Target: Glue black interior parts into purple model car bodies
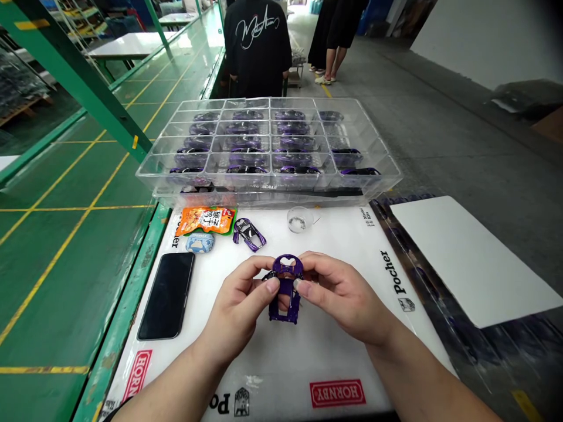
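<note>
Between my two hands, above the white work surface (325,363), is a purple toy car body shell (285,287) with cut-out window openings. The fingers and thumb of my left hand (241,299) pinch its left side. My right hand (338,293) grips the opposite side, thumb near the middle of the shell. Fingertips show through the openings from behind. Another purple toy car body (250,234) lies on the surface beyond my left hand. Farther right stands a small clear cup (299,220) with tiny pieces inside, too small to make out.
A clear compartment tray (271,180) of purple car bodies stands at the back. On the left lie a phone (167,296), an orange snack packet (206,220) and a light-blue case (200,242). A white board (475,258) rests at right. A person in black (257,53) is ahead.
</note>
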A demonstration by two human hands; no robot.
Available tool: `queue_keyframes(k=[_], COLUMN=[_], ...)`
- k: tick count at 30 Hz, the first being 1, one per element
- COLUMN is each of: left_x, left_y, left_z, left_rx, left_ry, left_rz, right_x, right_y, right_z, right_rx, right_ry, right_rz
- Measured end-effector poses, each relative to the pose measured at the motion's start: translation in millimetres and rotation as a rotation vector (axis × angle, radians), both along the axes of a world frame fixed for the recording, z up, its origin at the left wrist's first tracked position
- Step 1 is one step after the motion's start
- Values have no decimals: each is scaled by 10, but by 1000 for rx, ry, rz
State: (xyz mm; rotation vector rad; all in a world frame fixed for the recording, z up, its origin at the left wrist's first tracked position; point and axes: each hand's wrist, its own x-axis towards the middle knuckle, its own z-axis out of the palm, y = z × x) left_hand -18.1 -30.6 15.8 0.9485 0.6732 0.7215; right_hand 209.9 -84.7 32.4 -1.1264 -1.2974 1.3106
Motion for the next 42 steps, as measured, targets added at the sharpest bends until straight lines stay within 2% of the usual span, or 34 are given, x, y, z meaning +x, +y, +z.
queue_keyframes(k=[10,17,22,29,34,42], left_x=[85,85,106,75,73,70], left_y=[35,34,27,57,56,74], left_z=[182,188,186,223,267,229], left_rx=[-224,-349,-367,-352,-321,-323], left_ry=[-140,-153,-148,-215,-267,-273], left_rz=[15,21,35,101,107,174], right_x=[-3,19,2,-4,-21,-181], right_y=[14,18,19,-52,-81,-117], right_z=[52,53,16,-31,-1,73], right_rx=[109,108,93,75,166,465], right_ry=[-4,-4,-23,77,-11,-227], right_rz=[17,20,-8,-224,-257,-297])
